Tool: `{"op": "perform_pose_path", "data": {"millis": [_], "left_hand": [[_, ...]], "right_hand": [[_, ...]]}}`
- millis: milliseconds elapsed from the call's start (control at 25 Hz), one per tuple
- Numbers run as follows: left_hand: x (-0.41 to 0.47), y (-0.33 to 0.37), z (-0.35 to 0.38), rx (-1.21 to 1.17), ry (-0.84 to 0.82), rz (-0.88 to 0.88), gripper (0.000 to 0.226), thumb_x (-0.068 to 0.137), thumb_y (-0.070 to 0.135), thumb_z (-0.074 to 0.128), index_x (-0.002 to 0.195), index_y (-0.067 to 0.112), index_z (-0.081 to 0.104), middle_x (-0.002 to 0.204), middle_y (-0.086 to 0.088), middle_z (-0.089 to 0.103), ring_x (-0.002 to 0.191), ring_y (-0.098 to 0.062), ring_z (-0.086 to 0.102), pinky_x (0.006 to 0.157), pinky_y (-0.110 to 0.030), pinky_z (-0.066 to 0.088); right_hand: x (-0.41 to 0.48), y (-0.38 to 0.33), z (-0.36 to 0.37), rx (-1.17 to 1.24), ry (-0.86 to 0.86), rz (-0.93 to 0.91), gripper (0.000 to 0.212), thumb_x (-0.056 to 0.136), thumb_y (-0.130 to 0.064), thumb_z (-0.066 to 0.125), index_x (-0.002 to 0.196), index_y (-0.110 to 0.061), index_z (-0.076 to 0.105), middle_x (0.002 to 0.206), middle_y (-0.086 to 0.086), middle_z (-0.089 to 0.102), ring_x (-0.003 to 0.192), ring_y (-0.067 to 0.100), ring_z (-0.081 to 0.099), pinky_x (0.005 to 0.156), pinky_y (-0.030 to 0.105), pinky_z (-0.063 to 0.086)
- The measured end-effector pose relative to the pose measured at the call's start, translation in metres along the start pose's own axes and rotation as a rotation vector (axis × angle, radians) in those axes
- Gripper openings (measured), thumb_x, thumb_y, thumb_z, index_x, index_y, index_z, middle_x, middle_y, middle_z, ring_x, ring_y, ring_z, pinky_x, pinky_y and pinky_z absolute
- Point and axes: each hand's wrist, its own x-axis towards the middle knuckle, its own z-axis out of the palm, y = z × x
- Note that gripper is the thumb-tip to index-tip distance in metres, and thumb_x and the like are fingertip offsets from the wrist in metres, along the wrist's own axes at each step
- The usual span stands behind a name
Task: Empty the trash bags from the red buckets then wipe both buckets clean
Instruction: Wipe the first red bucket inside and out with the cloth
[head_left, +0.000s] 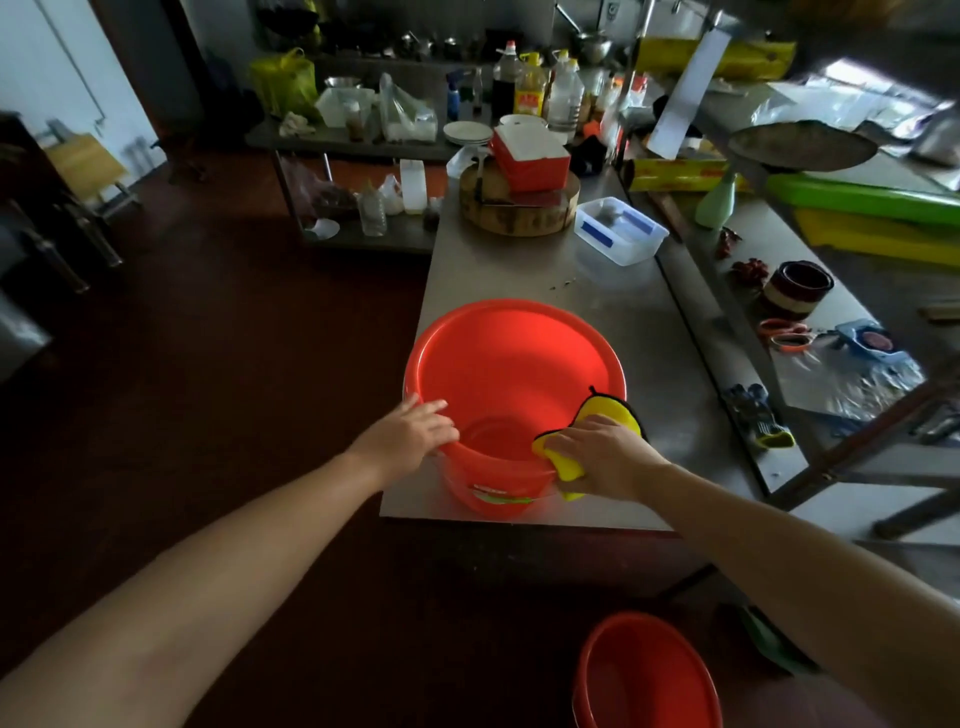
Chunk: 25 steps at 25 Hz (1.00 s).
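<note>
A red bucket (511, 358) stands on the near end of a steel table (519, 270), tipped slightly toward me, with no bag inside. My left hand (408, 434) rests flat on its near left rim, fingers spread. A yellow cloth with a black edge (605, 415) is draped over the near right rim, and my right hand (605, 457) grips it there. A second red bucket (644, 670) sits on the floor at the lower right, also without a bag.
On the table beyond the bucket are a clear plastic box (621, 231), a round wooden chopping block (519, 205) and a red box (530, 156). A lower shelf on the right holds scissors (784, 335) and a small basket (797, 288). Dark floor lies to the left.
</note>
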Motion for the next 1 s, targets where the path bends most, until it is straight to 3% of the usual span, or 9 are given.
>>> {"op": "perform_pose_path", "data": {"millis": [160,280,400,480,640,760,880,1000], "left_hand": [[0.006,-0.003,-0.001,0.201,-0.089,0.038,0.042,0.105,0.025,0.046,0.147,0.024,0.043,0.157,0.003,0.039,0.151,-0.019,0.023,0.124,-0.045,0.006],[0.01,0.036,0.011,0.123,-0.097,0.073,0.05,0.105,0.043,0.041,0.148,0.018,0.042,0.151,0.002,0.046,0.145,-0.016,0.034,0.125,-0.047,0.008],[0.011,0.065,0.024,0.027,0.035,0.123,0.038,0.104,0.038,0.046,0.133,0.014,0.056,0.131,0.001,0.062,0.129,-0.017,0.054,0.123,-0.042,0.017],[0.003,0.055,0.026,0.005,0.111,0.166,0.032,0.102,0.033,0.052,0.125,0.015,0.062,0.121,0.002,0.068,0.121,-0.016,0.06,0.12,-0.043,0.026],[-0.004,-0.006,0.013,-0.015,0.074,0.133,0.03,0.099,0.026,0.058,0.129,0.021,0.063,0.13,0.005,0.064,0.135,-0.016,0.049,0.124,-0.044,0.014],[0.004,-0.01,0.003,0.066,-0.008,0.117,0.042,0.102,0.04,0.041,0.136,0.019,0.057,0.139,0.003,0.058,0.141,-0.017,0.041,0.124,-0.043,0.006],[0.005,0.026,0.015,0.102,-0.02,0.133,0.061,0.1,0.053,0.027,0.14,0.014,0.051,0.138,0.0,0.058,0.134,-0.018,0.049,0.123,-0.046,0.017],[0.008,0.059,0.025,-0.011,0.12,0.082,0.039,0.103,0.038,0.045,0.132,0.015,0.058,0.124,0.002,0.066,0.12,-0.017,0.059,0.118,-0.046,0.028]], "right_hand": [[0.002,0.005,0.005,-0.026,-0.012,-0.026,0.069,0.089,-0.071,0.053,0.142,-0.028,0.053,0.131,-0.007,0.064,0.119,0.023,0.059,0.107,0.037,0.037],[0.01,-0.018,0.011,-0.05,0.081,0.001,0.074,0.088,-0.077,0.04,0.136,-0.023,0.058,0.121,-0.003,0.068,0.11,0.025,0.063,0.099,0.039,0.043],[0.021,-0.051,0.014,-0.018,0.229,0.0,0.078,0.085,-0.081,0.032,0.12,-0.019,0.064,0.102,-0.003,0.071,0.092,0.025,0.069,0.083,0.039,0.051],[0.017,-0.05,0.014,0.011,0.216,-0.01,0.074,0.084,-0.078,0.041,0.123,-0.019,0.063,0.102,-0.003,0.071,0.093,0.024,0.069,0.084,0.039,0.052],[-0.002,-0.003,0.005,-0.01,0.143,-0.032,0.071,0.084,-0.075,0.052,0.131,-0.023,0.063,0.111,-0.002,0.07,0.103,0.025,0.065,0.096,0.039,0.048],[0.006,-0.006,-0.002,-0.03,0.089,-0.025,0.071,0.086,-0.075,0.052,0.132,-0.022,0.062,0.115,-0.001,0.068,0.107,0.027,0.063,0.099,0.04,0.045],[0.017,-0.029,0.001,-0.113,0.203,-0.012,0.07,0.085,-0.076,0.05,0.122,-0.019,0.067,0.104,-0.001,0.07,0.096,0.026,0.066,0.089,0.038,0.051],[0.025,-0.051,0.004,-0.084,0.277,0.022,0.074,0.086,-0.078,0.04,0.119,-0.017,0.066,0.101,-0.002,0.07,0.093,0.025,0.067,0.085,0.038,0.052]]}}
